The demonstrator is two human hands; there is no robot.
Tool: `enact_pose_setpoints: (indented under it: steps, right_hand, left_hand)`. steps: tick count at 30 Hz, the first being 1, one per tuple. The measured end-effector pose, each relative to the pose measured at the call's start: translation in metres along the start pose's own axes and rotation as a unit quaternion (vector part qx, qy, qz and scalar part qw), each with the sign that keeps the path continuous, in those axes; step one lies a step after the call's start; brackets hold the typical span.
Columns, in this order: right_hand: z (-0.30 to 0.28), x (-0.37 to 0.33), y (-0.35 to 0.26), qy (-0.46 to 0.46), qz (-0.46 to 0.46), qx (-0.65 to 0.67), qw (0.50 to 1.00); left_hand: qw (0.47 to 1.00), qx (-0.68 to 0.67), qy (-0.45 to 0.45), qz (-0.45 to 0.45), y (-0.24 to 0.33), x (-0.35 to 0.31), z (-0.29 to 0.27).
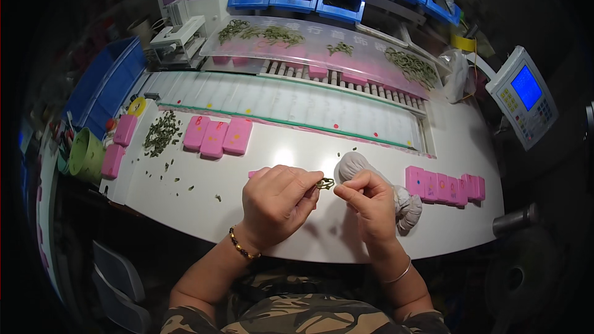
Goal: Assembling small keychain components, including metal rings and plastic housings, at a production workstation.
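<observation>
Both hands, left hand (276,201) and right hand (366,201), are pinching closed on one small green piece (325,183); the loose pile (162,132) at ten o'clock is awaiting handling.

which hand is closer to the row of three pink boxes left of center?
Left. The left hand sits just below and right of the three pink boxes, pinching a small green piece. The right hand is farther right, by the white cloth bundle.

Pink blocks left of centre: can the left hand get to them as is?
Probably yes. The three pink blocks lie just beyond the left hand across bare white table. But that hand pinches a small green piece with the right hand.
</observation>
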State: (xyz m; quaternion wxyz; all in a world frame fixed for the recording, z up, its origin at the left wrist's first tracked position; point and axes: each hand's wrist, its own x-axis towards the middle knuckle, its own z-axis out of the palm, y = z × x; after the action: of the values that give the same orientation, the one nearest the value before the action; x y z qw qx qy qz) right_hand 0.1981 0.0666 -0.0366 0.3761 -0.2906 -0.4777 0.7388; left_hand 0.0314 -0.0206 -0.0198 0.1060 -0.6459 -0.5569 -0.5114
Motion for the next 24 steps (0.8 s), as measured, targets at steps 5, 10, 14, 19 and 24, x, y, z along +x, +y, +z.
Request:
enact_pose_setpoints:
  steps: [5, 10, 14, 19, 24]
  right_hand:
    - [0.001, 0.004, -0.012, -0.055, -0.149, -0.345, 0.925]
    - [0.007, 0.001, -0.015, -0.079, -0.176, -0.392, 0.9]
    - [0.002, -0.006, -0.024, -0.08, -0.171, -0.409, 0.893]
    - [0.012, -0.008, -0.024, -0.091, -0.173, -0.396, 0.897]
    - [0.023, -0.016, -0.023, -0.099, -0.219, -0.392, 0.888]
  left_hand:
    - [0.997, 0.063, -0.044, -0.001, -0.009, 0.003, -0.016]
    - [0.917, -0.153, -0.163, -0.329, -0.035, 0.003, -0.057]
    - [0.875, -0.176, -0.082, -0.444, -0.106, 0.032, -0.13]
    - [0.794, -0.346, 0.321, -0.382, -0.176, 0.073, -0.228]
    - [0.819, -0.347, 0.092, -0.447, -0.109, 0.047, -0.121]
